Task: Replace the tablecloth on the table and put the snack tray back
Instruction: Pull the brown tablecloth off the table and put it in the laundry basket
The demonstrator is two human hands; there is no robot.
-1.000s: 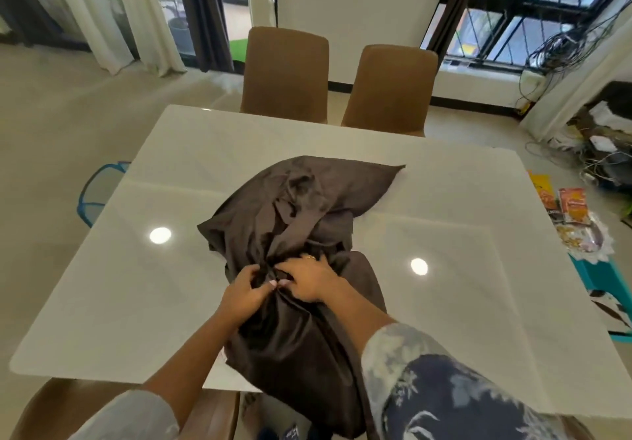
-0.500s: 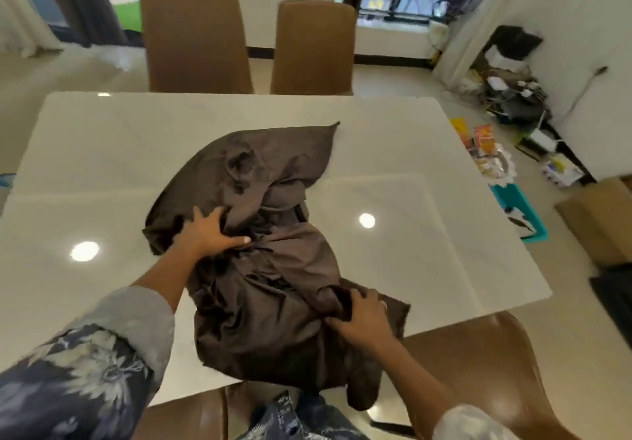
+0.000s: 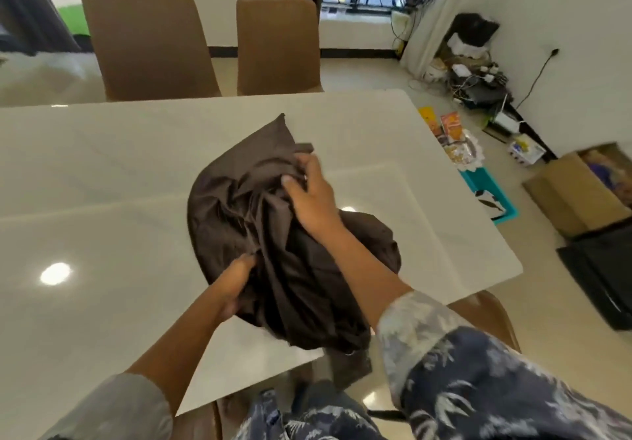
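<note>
Head view shows the brown tablecloth (image 3: 273, 234) bunched in a crumpled heap on the white desk (image 3: 102, 172), its near end trailing over the desk edge toward the person. Half a second ago the right hand was low at the near edge, pinching a corner, and the left hand lay flat on the far side of the heap; now they have swapped depth. The right hand (image 3: 313, 196) has moved up to the far part of the bundle, fingers curled and closed on a fold just below the cloth's pointed far corner. The left hand (image 3: 236, 285) has dropped to the near left side of the heap, closed around a gathered fold, thumb on top.

I read this as hunting through the folds for edges or corners: the cloth is no more spread than it was, only regripped, so the laying-out step has barely begun. With both hands holding separate folds, the likely next need is to draw them apart and shake the cloth open across the bare desk.

The snack tray (image 3: 461, 152) sits off the desk, well to the right of the right hand, on a teal stool (image 3: 489, 193), with packets on it. It waits until the cloth is flat.
</note>
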